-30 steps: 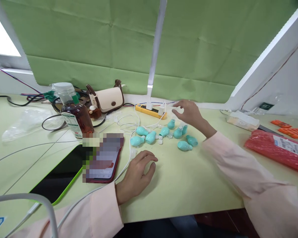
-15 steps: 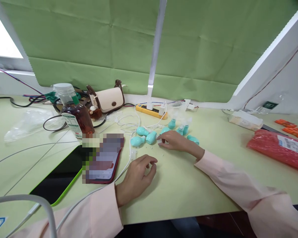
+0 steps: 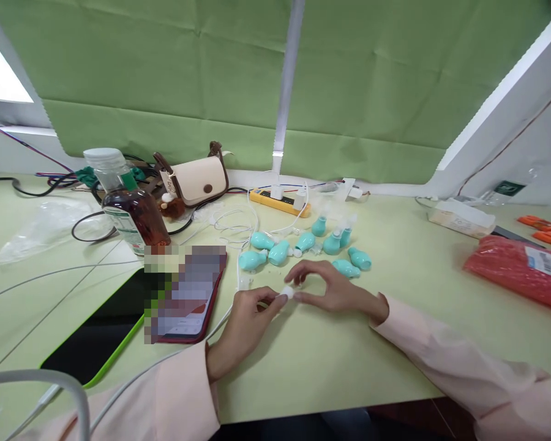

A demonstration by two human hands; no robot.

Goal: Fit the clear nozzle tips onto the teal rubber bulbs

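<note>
A small white piece (image 3: 288,292) is pinched between the fingertips of my left hand (image 3: 250,318), over the middle of the table. My right hand (image 3: 327,288) comes in from the right with thumb and fingers curled round the same piece; its thumb or fingertip appears to touch the piece's right side. Just beyond both hands lie several glossy turquoise bulb-shaped pieces (image 3: 279,252), some on their sides. A few others, such as one upright turquoise bulb (image 3: 319,226), stand behind with clear, wispy tops.
Left of my hands are a phone in a red case (image 3: 197,306), a green-edged phone (image 3: 105,324) and a dark bottle (image 3: 135,217). Behind sit a yellow power strip (image 3: 280,202) and a cream bag (image 3: 199,180). A red package (image 3: 518,269) lies right.
My right hand has moved back from the turquoise bulbs toward my left hand. A small white piece now shows between them, in my left fingertips. More bulbs are uncovered.
</note>
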